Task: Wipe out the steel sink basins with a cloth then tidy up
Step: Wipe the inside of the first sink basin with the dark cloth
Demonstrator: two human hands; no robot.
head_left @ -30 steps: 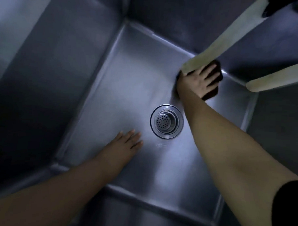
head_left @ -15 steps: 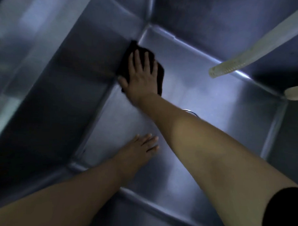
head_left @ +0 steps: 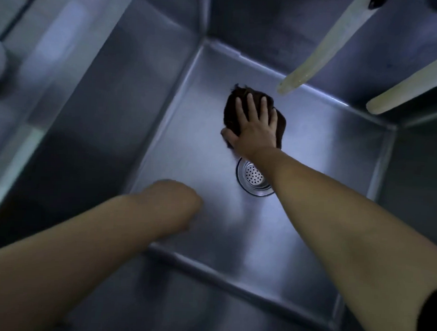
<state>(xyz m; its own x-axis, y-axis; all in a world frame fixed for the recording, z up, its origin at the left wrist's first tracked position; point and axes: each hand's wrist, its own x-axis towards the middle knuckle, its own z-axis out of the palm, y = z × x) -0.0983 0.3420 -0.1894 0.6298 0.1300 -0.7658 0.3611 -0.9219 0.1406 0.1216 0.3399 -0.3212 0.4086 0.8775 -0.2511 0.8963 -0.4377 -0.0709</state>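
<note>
Two pale, translucent hoses hang down at a slant from the upper right. The nearer hose (head_left: 323, 49) ends just above and to the right of the right hand's fingertips; the second hose (head_left: 411, 89) ends further right, well apart from both hands. A perforated metal drain strainer (head_left: 253, 177) sits just below the right hand's wrist, partly hidden by the forearm, up and to the right of the left hand.

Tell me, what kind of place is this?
Probably a commercial or utility kitchen's wash area: a deep stainless-steel sink basin with a round perforated metal drain strainer, and two pale translucent hoses hanging over it. The right hand presses a dark cloth flat.
</note>
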